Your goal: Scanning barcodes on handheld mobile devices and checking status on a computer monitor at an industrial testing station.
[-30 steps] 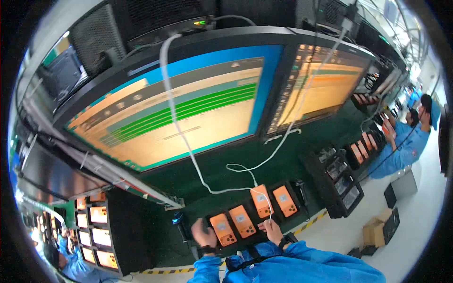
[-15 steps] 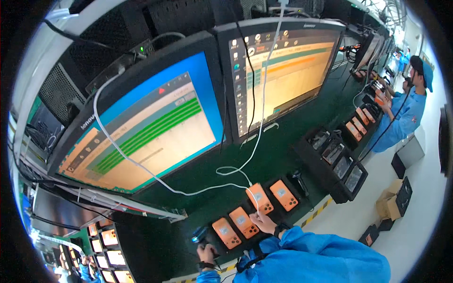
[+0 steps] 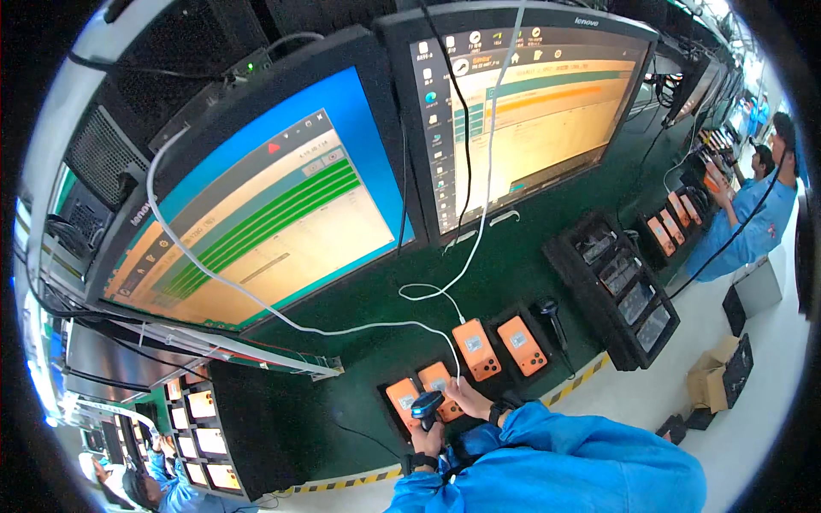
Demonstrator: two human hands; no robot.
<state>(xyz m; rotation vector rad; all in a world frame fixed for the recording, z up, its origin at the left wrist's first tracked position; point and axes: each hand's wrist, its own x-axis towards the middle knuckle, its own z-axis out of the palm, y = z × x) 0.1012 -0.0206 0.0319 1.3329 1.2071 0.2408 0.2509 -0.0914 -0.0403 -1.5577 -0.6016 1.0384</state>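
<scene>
My left hand (image 3: 428, 439) is wrapped round a black handheld barcode scanner (image 3: 425, 407), held over the two leftmost orange phones. A white cable (image 3: 386, 326) runs down to my right hand (image 3: 470, 400), whose fingers pinch its end beside the second orange phone (image 3: 436, 376). The leftmost orange phone (image 3: 400, 395) is partly covered by the scanner. To the right lie a third orange phone (image 3: 476, 350), with another white cable (image 3: 462, 309) reaching its top edge, and a fourth orange phone (image 3: 522, 345). All lie back up, with pale labels on them.
Two monitors (image 3: 256, 214) stand behind the green bench (image 3: 342, 419). A second scanner (image 3: 552, 321) lies beside the fourth phone. Black trays (image 3: 611, 286) of dark devices stand right; a rack of orange phones (image 3: 203, 403) is left. A co-worker (image 3: 744, 218) in blue sits farther right.
My left hand has lifted the scanner and brought it rightward over the leftmost phones. My right hand has moved slightly left and down with the cable. The view has shifted slightly.
</scene>
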